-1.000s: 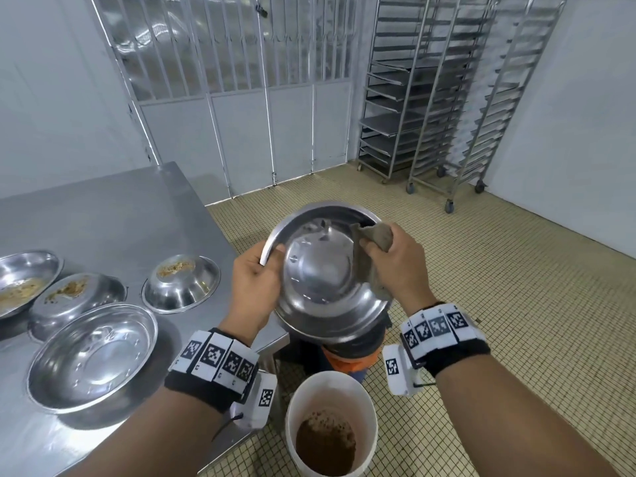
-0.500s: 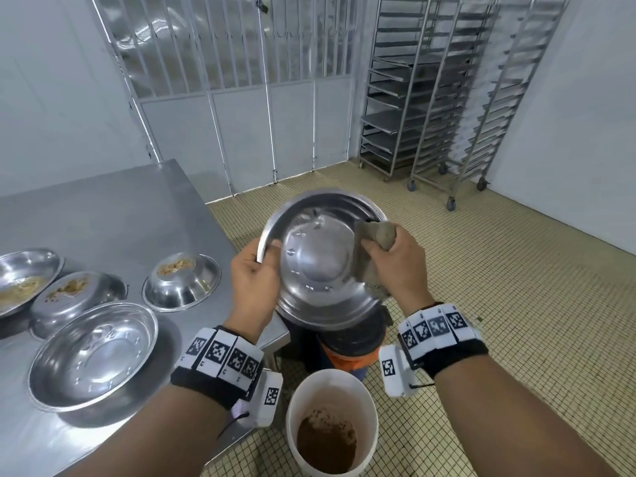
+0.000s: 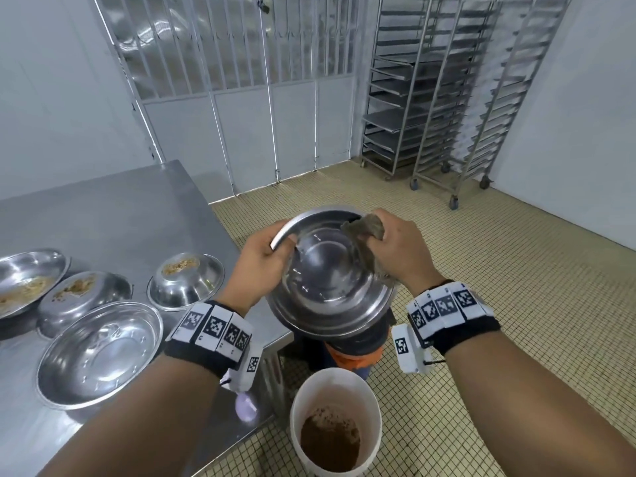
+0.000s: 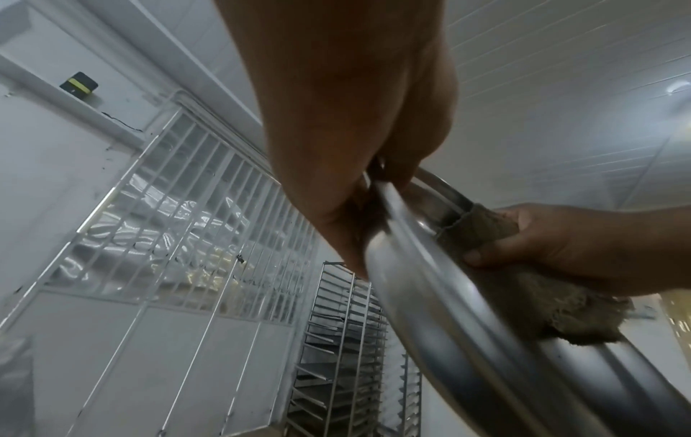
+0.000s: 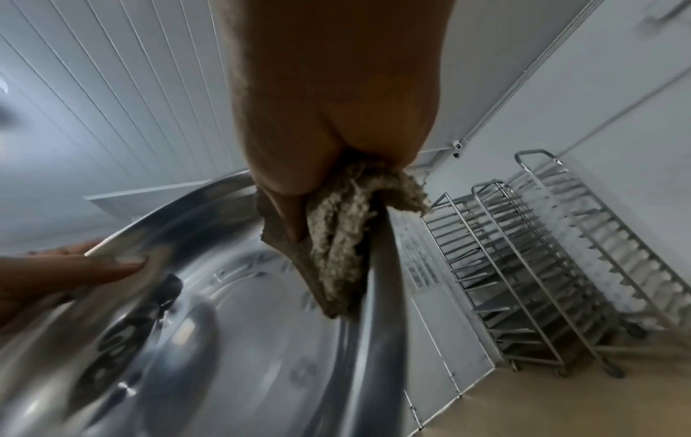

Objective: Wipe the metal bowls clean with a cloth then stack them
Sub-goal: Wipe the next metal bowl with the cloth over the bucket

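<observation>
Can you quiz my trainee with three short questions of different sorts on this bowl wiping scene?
1. True or false: the left hand grips the held bowl by its rim.
2. What does the right hand hold? A sponge, B cloth, C brush.
3. How many bowls sit on the table?

Key: 1 true. 2 B. 3 four: one clean bowl, three dirty bowls.

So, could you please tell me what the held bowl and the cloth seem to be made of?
Held bowl: likely stainless steel, polished; it mirrors the room with bright glints. Cloth: seemingly terry-like fabric, beige-brown, with a nubby, looped pile.
</observation>
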A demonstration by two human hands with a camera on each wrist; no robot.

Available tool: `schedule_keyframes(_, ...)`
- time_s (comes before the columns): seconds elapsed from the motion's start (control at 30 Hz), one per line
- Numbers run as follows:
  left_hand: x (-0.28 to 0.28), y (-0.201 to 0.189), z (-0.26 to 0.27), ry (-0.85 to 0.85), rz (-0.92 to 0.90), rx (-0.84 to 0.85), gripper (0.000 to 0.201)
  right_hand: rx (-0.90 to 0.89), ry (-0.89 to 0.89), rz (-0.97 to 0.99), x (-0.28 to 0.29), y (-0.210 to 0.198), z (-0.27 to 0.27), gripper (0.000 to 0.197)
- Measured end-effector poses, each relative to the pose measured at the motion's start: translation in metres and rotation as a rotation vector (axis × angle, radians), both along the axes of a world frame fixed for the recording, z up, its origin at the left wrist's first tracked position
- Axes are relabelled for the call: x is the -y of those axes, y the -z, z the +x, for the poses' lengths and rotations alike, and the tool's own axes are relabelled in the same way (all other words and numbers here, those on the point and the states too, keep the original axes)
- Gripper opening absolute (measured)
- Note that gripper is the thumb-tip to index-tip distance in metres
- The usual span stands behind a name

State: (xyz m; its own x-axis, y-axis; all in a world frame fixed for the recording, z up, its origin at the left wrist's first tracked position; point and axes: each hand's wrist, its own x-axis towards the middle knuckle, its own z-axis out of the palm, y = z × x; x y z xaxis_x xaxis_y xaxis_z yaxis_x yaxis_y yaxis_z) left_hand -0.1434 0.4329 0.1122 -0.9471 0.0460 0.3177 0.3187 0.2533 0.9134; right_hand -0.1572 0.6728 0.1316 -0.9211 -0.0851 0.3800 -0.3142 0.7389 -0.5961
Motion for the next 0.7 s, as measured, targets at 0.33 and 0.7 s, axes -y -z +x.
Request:
schedule_keyframes(0.33,-0.008,-0.001,0.006,-0.253,0.292,-0.025,0.030,0.156,0.276,-0.384,0.013,0.044,0.016,0.028)
schedule_keyframes(0.7,-0.018,-0.001,0.014,-0.243,0.319,-0.032,0.031,0.012,0.294,-0.355,0.008,0.023,0.014,0.028)
